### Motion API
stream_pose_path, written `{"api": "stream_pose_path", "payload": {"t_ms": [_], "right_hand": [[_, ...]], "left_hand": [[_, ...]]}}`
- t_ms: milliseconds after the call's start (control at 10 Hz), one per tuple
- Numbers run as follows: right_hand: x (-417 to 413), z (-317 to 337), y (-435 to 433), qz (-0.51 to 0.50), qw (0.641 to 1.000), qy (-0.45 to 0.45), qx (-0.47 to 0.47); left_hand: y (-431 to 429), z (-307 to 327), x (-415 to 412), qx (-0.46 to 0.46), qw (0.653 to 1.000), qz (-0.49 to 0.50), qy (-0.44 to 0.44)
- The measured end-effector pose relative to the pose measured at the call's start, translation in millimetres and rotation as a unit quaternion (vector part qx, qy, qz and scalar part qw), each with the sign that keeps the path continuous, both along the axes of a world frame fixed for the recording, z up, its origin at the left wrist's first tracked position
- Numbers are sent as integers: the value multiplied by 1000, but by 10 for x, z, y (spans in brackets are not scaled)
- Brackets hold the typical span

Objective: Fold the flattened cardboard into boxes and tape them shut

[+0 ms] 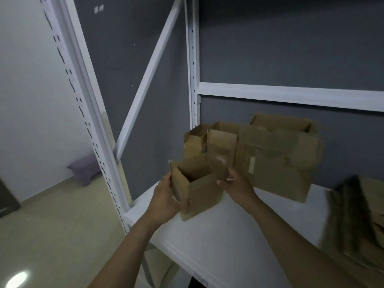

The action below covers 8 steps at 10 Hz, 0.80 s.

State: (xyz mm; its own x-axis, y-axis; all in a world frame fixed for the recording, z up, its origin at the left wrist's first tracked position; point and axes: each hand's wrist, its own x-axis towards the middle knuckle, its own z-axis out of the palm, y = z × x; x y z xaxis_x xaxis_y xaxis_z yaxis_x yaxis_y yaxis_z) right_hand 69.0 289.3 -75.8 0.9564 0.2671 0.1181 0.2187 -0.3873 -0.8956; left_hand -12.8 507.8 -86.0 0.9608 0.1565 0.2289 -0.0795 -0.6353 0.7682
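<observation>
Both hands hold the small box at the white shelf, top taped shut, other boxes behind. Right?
No: head view shows the small box open on top, not taped. Left hand and right hand do hold it at the white shelf, other boxes behind.

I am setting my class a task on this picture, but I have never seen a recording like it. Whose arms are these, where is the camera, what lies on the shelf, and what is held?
There is no machine here. The arms belong to a person who wears the camera on the head, so you look forward and down at their own hands. The left hand and right hand hold a small cardboard box, its top open, at the front of a white shelf. Behind it stand other boxes, also open. At the right lies a blurred pile that looks like flat cardboard.
</observation>
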Motion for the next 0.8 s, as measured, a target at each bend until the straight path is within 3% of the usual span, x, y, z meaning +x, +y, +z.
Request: {"api": "stream_pose_path", "payload": {"t_ms": [200, 300, 500, 600, 700, 800], "right_hand": [[619, -124, 647, 20, 999, 0, -41], [809, -189, 878, 30, 998, -14, -46], [995, -280, 1000, 16, 969, -39, -243], [970, -239, 1012, 4, 953, -51, -298], [922, -172, 1001, -25, 937, -53, -345], [855, -157, 987, -63, 915, -42, -395]], "left_hand": [[490, -259, 586, -11, 999, 34, -21], [607, -401, 863, -44, 996, 75, 11], [594, -416, 1197, -77, 991, 102, 28], [582, -463, 1524, -47, 990, 122, -48], [621, -519, 1627, -49, 998, 28, 32], [623, -541, 1654, -68, 997, -4, 35]]}}
